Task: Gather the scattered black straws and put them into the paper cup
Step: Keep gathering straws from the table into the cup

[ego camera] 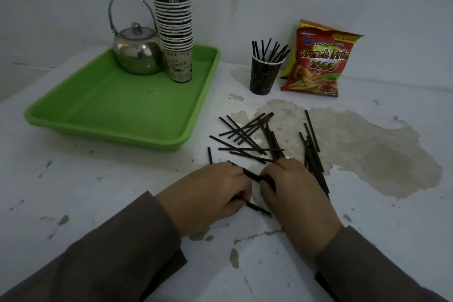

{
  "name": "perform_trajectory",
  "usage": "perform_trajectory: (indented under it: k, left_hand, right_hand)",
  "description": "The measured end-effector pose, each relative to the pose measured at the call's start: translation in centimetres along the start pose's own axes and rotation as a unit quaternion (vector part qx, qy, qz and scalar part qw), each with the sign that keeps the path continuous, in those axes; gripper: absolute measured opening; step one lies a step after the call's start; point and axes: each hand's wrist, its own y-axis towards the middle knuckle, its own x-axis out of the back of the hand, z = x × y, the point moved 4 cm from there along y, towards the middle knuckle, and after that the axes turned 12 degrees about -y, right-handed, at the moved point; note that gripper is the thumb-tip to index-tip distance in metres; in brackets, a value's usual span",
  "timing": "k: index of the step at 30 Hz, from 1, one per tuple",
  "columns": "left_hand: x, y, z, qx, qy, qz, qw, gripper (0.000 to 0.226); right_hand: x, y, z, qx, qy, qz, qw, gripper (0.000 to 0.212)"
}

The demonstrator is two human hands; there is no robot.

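Note:
Several black straws (pixel 247 135) lie scattered on the white table, with another bunch (pixel 312 152) to the right. A dark paper cup (pixel 263 76) stands farther back and holds several straws upright. My left hand (pixel 208 193) and my right hand (pixel 291 193) are side by side at the near edge of the pile. Both curl their fingers round a small bundle of straws (pixel 251 174) that bridges the gap between them. One straw end (pixel 259 209) sticks out below my left hand.
A green tray (pixel 98 115) sits at the back left with a steel kettle (pixel 137 54) and a tall stack of paper cups (pixel 174 19). A red snack bag (pixel 316 61) leans on the wall right of the cup. The tabletop paint is worn.

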Motion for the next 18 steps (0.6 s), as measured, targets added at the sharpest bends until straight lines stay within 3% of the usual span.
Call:
perform_trajectory:
  k: [6, 11, 18]
  left_hand:
    - [0.0, 0.2, -0.3, -0.022, 0.007, -0.03, 0.999, 0.008]
    - [-0.3, 0.5, -0.3, -0.026, 0.031, -0.016, 0.999, 0.025]
    - [0.1, 0.4, -0.5, -0.027, 0.013, -0.062, 0.998, 0.02]
  right_hand:
    - [0.1, 0.1, -0.3, 0.0, -0.026, 0.004, 1.0, 0.025]
    - [0.2, 0.2, -0.5, 0.01, -0.038, 0.007, 0.999, 0.022]
    - [1.2, 0.1, -1.3, -0.055, 0.077, -0.028, 0.995, 0.017]
